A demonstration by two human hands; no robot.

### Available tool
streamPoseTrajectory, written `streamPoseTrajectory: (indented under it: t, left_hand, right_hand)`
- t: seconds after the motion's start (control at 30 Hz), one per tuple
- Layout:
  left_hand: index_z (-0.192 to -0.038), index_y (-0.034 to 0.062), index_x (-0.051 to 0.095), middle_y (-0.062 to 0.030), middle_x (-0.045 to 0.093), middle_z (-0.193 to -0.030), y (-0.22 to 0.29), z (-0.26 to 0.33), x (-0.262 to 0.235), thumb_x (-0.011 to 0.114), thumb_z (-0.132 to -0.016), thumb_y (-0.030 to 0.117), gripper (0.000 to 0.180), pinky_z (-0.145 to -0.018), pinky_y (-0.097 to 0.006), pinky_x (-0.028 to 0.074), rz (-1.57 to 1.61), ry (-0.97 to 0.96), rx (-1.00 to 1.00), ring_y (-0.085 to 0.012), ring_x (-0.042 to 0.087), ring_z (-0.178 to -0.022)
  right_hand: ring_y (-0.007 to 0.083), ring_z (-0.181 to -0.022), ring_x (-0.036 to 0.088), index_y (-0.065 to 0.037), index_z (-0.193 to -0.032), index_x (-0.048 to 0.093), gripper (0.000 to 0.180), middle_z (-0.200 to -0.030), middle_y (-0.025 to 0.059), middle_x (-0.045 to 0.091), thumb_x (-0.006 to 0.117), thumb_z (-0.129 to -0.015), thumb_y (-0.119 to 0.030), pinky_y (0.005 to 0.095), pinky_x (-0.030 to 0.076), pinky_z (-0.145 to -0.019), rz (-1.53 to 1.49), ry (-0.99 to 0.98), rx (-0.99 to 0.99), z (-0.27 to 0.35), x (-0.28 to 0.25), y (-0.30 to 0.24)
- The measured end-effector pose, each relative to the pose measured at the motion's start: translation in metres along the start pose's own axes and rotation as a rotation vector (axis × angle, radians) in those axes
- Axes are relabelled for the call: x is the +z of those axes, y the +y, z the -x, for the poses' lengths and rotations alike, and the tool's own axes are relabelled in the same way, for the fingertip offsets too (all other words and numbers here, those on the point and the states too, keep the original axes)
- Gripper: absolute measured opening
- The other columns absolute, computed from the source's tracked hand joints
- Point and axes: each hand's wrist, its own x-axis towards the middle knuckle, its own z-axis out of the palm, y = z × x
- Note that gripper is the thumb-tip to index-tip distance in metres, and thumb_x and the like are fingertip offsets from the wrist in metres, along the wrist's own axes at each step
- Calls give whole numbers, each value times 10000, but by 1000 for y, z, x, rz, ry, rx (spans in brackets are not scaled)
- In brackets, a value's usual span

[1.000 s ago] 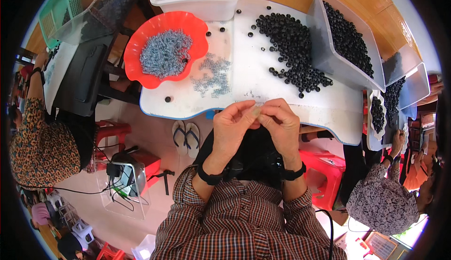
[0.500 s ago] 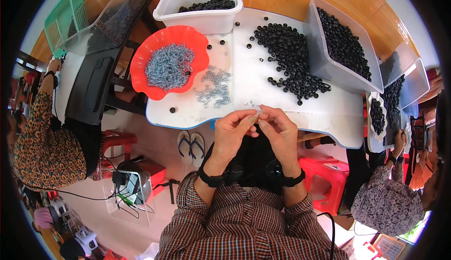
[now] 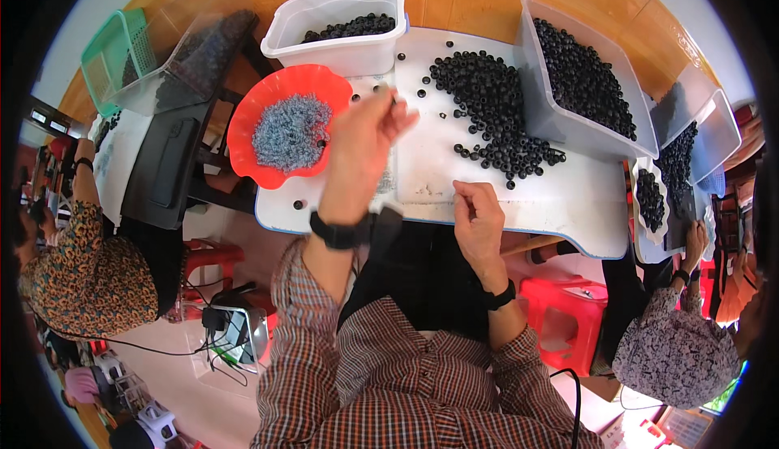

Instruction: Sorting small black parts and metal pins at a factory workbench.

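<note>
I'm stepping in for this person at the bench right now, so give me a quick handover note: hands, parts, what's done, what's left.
Left hand: raised over the white table, reaching toward the white tub; fingertips pinched, contents too blurred to tell.
Right hand: resting at the table's near edge, fingers curled, contents not visible.
Parts: heap of black rings mid-table; more in the clear bin to the right; small grey metal pieces in the red dish, a few spilled beside it.
Done: the white tub holds a layer of black pieces.
Left: the big heap and the full bin remain.

Loose black rings [image 3: 497, 116] on white table [image 3: 568, 197]
</note>
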Motion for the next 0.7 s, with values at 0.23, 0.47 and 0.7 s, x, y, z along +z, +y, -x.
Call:
streamPoseTrajectory:
  t: [0.23, 0.47, 0.7]
  left_hand:
    - [-953, -93, 578, -138, 631, -892, 68, -87, 17, 587, -942, 140, 234, -789, -347, 586, -1437, -27, 666, -206, 663, -840]
    - [-844, -43, 650, -78, 633, -677, 19, -78, 26, 654, -869, 132, 177, -608, -270, 506, -360, 40, 208, -181, 641, -666]
    - [-902, 39, 735, -161, 699, -777, -61, -56, 14, 654, -841, 152, 152, -689, -400, 526, -1437, -114, 329, -302, 681, -739]
  right_hand:
    - [221, -701, 610, -3, -968, 654, 186, -881, 114, 612, 596, -812, 81, 291, 482, -594, 34, 13, -49, -1, 2, 1]
    - [234, -712, 612, -10, -962, 658, 181, -881, 110, 614, 604, -809, 72, 301, 488, -603, 68, 7, -32, -2, -3, 0]
    - [246, -729, 619, -9, -962, 654, 189, -885, 117, 615, 605, -803, 79, 316, 498, -614, 58, -1, -65, -1, -3, -1]
